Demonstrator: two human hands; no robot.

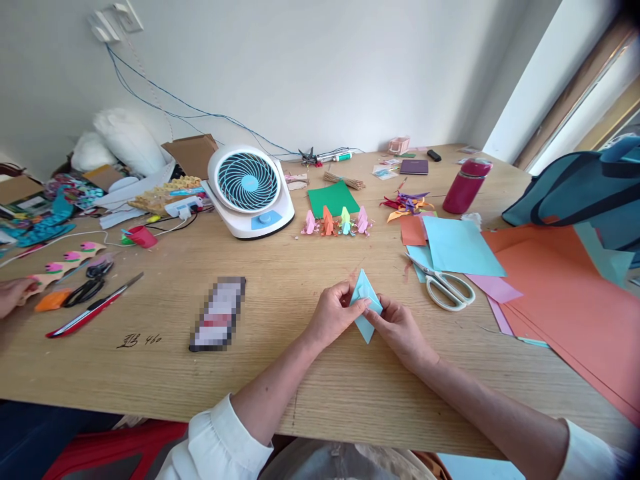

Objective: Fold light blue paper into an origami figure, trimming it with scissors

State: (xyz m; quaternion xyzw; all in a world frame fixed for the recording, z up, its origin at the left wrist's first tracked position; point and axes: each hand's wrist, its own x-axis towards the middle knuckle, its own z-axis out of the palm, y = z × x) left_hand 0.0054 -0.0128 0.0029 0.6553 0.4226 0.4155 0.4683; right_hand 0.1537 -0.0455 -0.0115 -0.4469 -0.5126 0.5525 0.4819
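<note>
A light blue sheet of origami paper [367, 328], folded into a narrow diamond, is held just above the table between both hands. My left hand [334, 313] grips its left side, with the thumb lying across the middle. On the opposite side my right hand [400, 328] pinches the lower right edge, thumb tip close to the other thumb. The fingers behind the paper are partly hidden. Beyond the hands stands a row of several small folded paper figures [327, 221] in pink, orange and green. Scissors [450, 292] with white handles lie to the right.
A phone [218, 313] lies left of my hands. Coloured paper sheets [575, 300] and a teal bag [585, 180] fill the right side. A white fan [250, 193], a red bottle [467, 187] and a knife [95, 307] are around. Another person's hand [15, 293] is at far left.
</note>
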